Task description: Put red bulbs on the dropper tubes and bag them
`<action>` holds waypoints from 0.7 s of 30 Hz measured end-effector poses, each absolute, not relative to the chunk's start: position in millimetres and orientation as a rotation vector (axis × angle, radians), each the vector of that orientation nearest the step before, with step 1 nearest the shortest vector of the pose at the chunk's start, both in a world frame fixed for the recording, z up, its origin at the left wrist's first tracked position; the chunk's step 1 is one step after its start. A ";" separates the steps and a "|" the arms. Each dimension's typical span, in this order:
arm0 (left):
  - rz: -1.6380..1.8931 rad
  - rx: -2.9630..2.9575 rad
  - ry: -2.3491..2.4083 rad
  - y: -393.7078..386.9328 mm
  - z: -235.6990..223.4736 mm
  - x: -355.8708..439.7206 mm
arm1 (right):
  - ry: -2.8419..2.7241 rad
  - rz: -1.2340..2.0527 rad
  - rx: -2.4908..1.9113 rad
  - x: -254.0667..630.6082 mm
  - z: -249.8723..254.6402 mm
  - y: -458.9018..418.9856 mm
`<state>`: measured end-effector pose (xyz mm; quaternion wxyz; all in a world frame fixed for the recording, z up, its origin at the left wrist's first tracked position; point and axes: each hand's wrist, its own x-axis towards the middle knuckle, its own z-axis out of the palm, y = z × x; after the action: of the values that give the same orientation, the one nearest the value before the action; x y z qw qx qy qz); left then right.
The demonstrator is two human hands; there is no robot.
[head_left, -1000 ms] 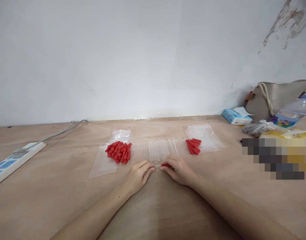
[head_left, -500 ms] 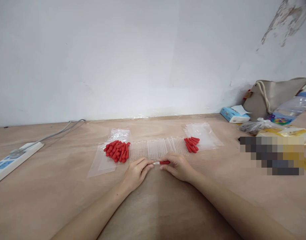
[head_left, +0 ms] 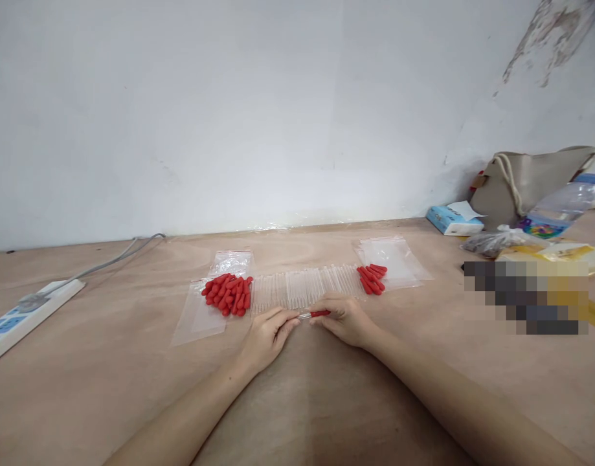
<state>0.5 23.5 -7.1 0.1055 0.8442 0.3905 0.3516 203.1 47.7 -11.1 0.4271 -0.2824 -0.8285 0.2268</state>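
My left hand [head_left: 268, 334] and my right hand [head_left: 346, 319] meet at the middle of a wooden table, both pinched on one small clear tube with a red cap [head_left: 314, 314]. The left fingers grip the clear end and the right fingers grip the red cap end. Just beyond the hands lies a row of clear tubes [head_left: 304, 288]. A pile of loose red caps [head_left: 228, 293] rests on a clear plastic bag [head_left: 200, 317] to the left. A smaller bunch of red-capped pieces [head_left: 371, 278] lies on another clear bag [head_left: 397, 259] to the right.
A white and blue power strip [head_left: 20, 314] with a grey cable lies at the far left. At the right are a tissue pack [head_left: 453, 219], a beige drawstring bag [head_left: 530, 184], plastic bags and a blurred patch. A white wall stands behind the table.
Both hands have stayed pinched on the same tube with barely any movement; the view has shifted slightly.
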 end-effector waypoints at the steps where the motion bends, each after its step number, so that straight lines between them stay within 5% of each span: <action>1: 1.038 2.489 1.148 23.4 -5.7 0.7 | -2.031 0.648 -0.709 203.2 -10.4 47.3; 8: 1.140 2.490 1.312 25.1 -1.1 -2.6 | -1.502 0.962 -0.874 226.0 13.2 76.8; 14: 1.119 2.515 1.374 27.3 -4.1 -2.5 | -1.619 0.606 -1.467 261.4 41.7 132.8; 21: 1.075 2.554 1.337 29.3 -6.1 -1.6 | -1.958 0.235 -1.867 240.7 19.3 135.4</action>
<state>-1.6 29.3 -6.1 0.0324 0.8297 0.4344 0.3492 240.7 135.4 19.3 0.2113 -0.6720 -0.7047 0.0845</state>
